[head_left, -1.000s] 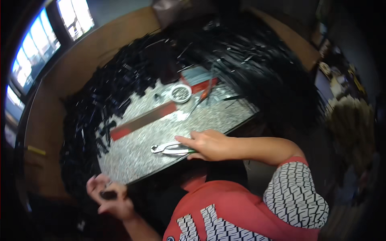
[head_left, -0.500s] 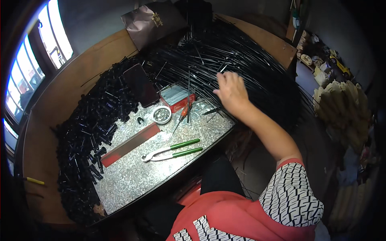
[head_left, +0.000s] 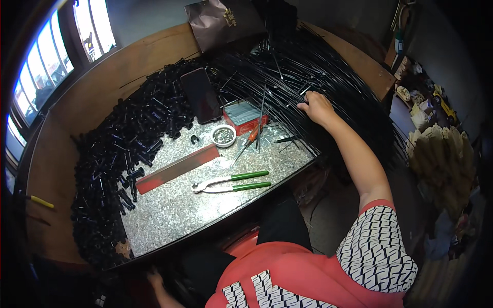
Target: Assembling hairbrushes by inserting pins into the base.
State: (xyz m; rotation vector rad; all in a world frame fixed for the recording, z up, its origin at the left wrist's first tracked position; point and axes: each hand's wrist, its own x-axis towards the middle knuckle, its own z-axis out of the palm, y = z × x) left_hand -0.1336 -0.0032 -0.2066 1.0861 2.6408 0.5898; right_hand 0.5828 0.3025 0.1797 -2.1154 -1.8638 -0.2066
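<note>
My right hand is over the heap of thin black rods at the far right of the table. Its fingers are bent, the thumb stands apart from them, and no held thing shows. A pale, shiny bit lies among the rods by the fingertips. Low at the left, below the table's front edge, my left hand is partly in view; shadow hides its fingers. Green-handled pincers lie on the speckled tabletop. Behind them are a reddish metal angle bar and a white bowl of small metal pieces.
Black bolt-like parts cover the table's left and back. A dark phone rests against them. A red box and an orange-handled screwdriver lie near the rods. A brown bag stands behind; bundled gloves are at the right.
The view has shifted, so the table sits farther right and higher. My right hand stays over the rods, its fingers more bent. My left hand has come into view at the lower edge.
</note>
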